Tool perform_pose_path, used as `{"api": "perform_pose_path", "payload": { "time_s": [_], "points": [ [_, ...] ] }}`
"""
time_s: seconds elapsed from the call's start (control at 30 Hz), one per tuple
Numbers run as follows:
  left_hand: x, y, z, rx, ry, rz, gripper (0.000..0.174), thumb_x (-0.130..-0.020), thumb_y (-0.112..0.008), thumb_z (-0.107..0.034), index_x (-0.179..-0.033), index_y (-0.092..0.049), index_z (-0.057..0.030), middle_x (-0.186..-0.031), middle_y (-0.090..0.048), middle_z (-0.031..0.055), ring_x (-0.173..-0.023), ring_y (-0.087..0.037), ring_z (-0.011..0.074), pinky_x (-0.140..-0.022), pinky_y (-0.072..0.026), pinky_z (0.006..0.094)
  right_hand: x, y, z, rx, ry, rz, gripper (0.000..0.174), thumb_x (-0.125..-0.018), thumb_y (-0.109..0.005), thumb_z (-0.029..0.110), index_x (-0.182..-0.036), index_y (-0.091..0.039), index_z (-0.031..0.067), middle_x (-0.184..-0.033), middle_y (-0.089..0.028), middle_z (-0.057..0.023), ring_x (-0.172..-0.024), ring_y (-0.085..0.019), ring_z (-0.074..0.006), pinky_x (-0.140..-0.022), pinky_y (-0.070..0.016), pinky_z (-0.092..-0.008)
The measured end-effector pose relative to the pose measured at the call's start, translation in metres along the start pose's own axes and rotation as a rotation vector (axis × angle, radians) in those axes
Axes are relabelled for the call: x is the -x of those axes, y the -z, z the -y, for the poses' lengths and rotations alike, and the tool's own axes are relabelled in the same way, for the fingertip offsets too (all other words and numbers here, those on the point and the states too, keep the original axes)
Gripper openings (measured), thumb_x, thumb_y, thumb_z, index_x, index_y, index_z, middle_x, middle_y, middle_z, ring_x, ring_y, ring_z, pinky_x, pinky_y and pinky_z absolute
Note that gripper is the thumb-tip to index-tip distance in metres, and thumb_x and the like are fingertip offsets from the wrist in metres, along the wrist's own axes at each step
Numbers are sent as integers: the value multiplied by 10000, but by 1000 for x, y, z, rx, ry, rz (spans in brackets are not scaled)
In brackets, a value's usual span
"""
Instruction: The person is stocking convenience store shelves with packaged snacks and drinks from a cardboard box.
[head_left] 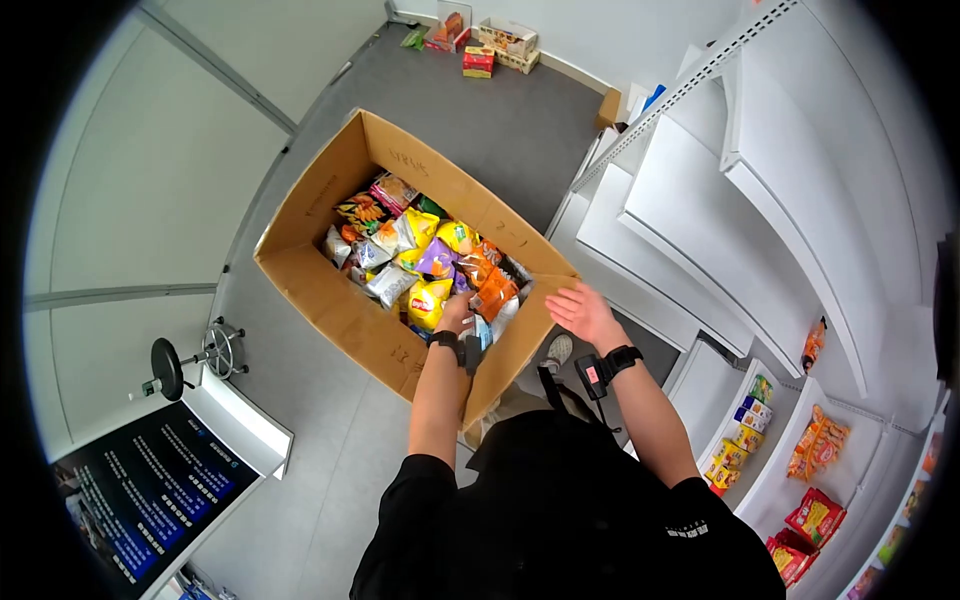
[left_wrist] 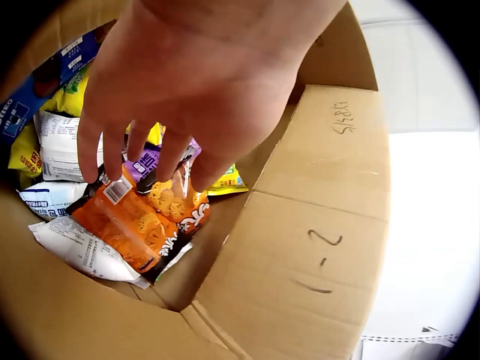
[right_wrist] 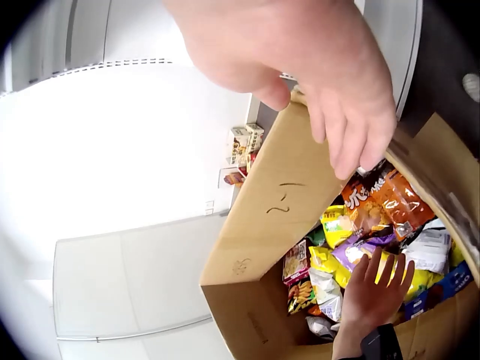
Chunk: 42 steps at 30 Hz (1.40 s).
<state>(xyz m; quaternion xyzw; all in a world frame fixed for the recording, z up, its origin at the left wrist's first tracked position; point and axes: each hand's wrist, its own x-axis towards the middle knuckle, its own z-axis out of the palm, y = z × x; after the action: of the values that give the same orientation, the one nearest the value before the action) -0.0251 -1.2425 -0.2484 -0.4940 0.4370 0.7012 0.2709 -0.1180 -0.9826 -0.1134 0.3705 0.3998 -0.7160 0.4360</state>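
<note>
A large cardboard box (head_left: 320, 305) stands on the floor, heaped with snack bags. My left hand (head_left: 456, 316) reaches down inside it, fingers loosely extended over an orange snack bag (left_wrist: 127, 221). In the right wrist view this left hand (right_wrist: 373, 298) shows spread fingers above the pile, gripping nothing. Near it lie a purple bag (head_left: 437, 260), a yellow chip bag (head_left: 428, 303) and a white bag (left_wrist: 82, 251). My right hand (head_left: 584, 312) is at the box's near right corner, fingers extended and holding nothing. In the right wrist view, its fingertips overlap the box's rim.
White shelves (head_left: 690, 215) line the right side, with snack packs (head_left: 735, 455) and red bags (head_left: 815, 517) on the lower ones. Small boxes (head_left: 508, 40) sit by the back wall. A wheeled stool (head_left: 222, 347) and an information board (head_left: 155, 490) stand at the left.
</note>
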Motion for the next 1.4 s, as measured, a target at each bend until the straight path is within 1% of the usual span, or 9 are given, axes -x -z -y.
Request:
{"api": "perform_pose_path", "payload": {
  "time_s": [0.13,0.27,0.47,0.5,0.6,0.77,0.87,1.07,1.4],
  "points": [
    [-31,0,1,-29,-5,86,498,-843,-562,-372,-1288,-463,-172,-1318,-390,43,-1140,-444,262,-891,-412,418,0,4,1,-58,5,-27,528,-943,-365,348,-1302,-364,-38,-1277,-481,-241,-1174,-495,-329,-985,-381,-425],
    [-76,0,12,-36,-24,106,399,-838,-562,-394,-1172,-534,-176,-1086,-525,25,-928,-524,201,-811,-438,380,1,4,-3,-47,36,-31,538,-932,-377,354,-1292,-375,-45,-1263,-494,-244,-1158,-511,-328,-968,-390,-422],
    [-72,-9,-3,18,-54,70,446,-810,-598,-384,-1130,-535,-79,-1098,-498,75,-887,-517,191,-704,-478,325,6,-3,-3,-7,47,-62,545,-929,-374,378,-1276,-404,-41,-1250,-513,-225,-1149,-523,-310,-957,-396,-402],
    [-80,-13,2,62,-120,-50,272,-846,-563,-317,-960,-619,-76,-708,-539,32,-584,-504,147,-511,-437,279,7,-3,-3,-3,49,-66,547,-929,-373,383,-1274,-409,-39,-1249,-516,-221,-1148,-524,-306,-956,-397,-397],
    [-101,3,6,-16,-199,23,308,-845,-569,-312,-908,-636,-18,-640,-537,38,-535,-497,143,-483,-411,271,8,2,-7,1,73,-17,565,-931,-389,398,-1286,-393,-42,-1269,-498,-221,-1173,-501,-307,-974,-389,-400],
    [-80,-8,-8,158,-403,-147,227,-822,-621,-137,-939,-664,53,-668,-611,89,-600,-564,172,-573,-456,276,9,0,-10,19,104,-5,568,-932,-378,403,-1293,-391,-36,-1262,-507,-213,-1165,-511,-295,-968,-389,-385],
    [-61,-13,-11,-61,-716,-386,255,-824,-625,-169,-925,-673,60,-751,-662,125,-681,-608,188,-661,-478,288,8,4,-12,49,120,15,580,-935,-386,409,-1311,-366,-32,-1275,-495,-210,-1171,-503,-292,-964,-392,-391],
    [48,-14,-24,-241,-916,-534,246,-832,-629,-182,-914,-674,45,-823,-679,124,-748,-616,169,-703,-471,290,14,-1,-13,189,79,32,628,-913,-456,420,-1338,-325,-23,-1267,-483,-207,-1155,-501,-292,-970,-386,-449],
    [198,-54,-6,83,-964,-105,169,-862,-597,-99,-939,-652,40,-693,-530,-39,-613,-426,27,-553,-332,160,73,9,-28,161,49,385,760,-837,-578,506,-1320,-337,-29,-1286,-446,-194,-1177,-471,-291,-968,-394,-472]
  ]
}}
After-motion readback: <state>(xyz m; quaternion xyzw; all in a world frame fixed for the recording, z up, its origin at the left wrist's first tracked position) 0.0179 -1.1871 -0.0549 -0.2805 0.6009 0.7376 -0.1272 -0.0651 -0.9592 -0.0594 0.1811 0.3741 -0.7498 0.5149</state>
